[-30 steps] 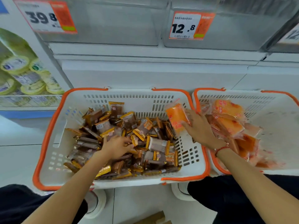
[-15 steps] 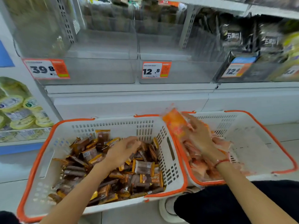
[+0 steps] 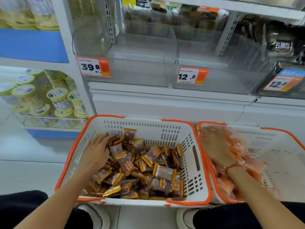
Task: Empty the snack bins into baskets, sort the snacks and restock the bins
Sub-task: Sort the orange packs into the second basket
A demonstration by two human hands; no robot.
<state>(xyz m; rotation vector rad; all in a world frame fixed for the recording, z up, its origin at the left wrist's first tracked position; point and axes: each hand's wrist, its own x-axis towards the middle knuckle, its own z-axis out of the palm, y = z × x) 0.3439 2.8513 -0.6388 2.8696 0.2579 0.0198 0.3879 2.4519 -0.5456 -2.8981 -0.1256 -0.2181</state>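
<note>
Head view: brown-gold snack packets [image 3: 140, 164] under left hand [image 3: 97, 151], grip spread; right grip unclear

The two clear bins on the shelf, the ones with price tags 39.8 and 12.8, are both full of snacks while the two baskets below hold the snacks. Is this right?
Not quite. In the head view the 39.8 bin and the 12.8 bin are both empty. The rest holds: the left basket has brown-and-gold packets, and the right basket has orange packets.

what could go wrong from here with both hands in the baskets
1. The left hand lies on brown snacks piled loosely; a scoop may spill some over the basket rim.
2. The right hand is in blurred orange packets; a stray brown one there could go unnoticed.
</note>
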